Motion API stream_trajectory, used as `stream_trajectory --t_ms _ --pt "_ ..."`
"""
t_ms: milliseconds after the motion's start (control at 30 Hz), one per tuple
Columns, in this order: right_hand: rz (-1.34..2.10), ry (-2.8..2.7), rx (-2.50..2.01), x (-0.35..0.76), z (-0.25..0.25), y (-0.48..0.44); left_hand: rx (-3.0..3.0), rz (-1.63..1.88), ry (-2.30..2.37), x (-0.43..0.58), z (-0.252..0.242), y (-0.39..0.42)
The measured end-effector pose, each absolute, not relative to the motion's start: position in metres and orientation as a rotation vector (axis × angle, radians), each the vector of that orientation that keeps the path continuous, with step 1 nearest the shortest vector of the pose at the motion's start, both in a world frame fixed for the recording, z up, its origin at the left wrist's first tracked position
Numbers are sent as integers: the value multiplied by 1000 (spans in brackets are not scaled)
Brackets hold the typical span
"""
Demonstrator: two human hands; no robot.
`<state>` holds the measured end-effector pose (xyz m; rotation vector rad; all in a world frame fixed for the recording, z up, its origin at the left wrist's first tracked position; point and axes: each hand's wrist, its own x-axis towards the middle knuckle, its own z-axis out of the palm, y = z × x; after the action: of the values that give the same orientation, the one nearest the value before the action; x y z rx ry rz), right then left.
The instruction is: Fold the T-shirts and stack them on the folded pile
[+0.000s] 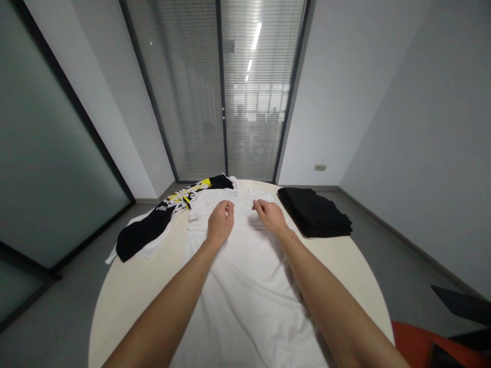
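Note:
A white T-shirt [245,286] lies spread down the middle of a round table, its far part folded over in a band with creases. Over that far part is my left hand [221,221], its fingers curled closed. My right hand [270,214] faces it a short way to the right, thumb and fingers pinched together, with a shadow on the white cloth beside it. Whether either hand has a bit of the cloth between its fingertips is too small to make out. Both forearms reach over the shirt.
On the pale tabletop [118,301], black, white and yellow printed clothing [153,225] lies bunched at the left edge. A stack of folded black garments [312,212] sits at the right. Beyond stand glass panels with blinds [195,102]. A red chair [425,347] is at lower right.

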<state>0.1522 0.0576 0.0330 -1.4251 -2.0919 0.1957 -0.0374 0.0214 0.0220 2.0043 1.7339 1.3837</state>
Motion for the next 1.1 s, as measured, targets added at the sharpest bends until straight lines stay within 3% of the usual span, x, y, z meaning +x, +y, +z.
stream_trajectory --t_ms 167,567,800,1100 --pt "173 -1939 -1362 166 23 59 2037 1611 1794 -60 7 29" --pt "195 -1744 -1419 199 2 34 2170 1429 1956 -91 -14 3" --pt "291 -1776 -1429 208 -3 19 2186 1006 2225 -98 -25 -15" --pt "214 -2278 -1444 207 -25 15 2052 408 2298 -95 -37 -25"
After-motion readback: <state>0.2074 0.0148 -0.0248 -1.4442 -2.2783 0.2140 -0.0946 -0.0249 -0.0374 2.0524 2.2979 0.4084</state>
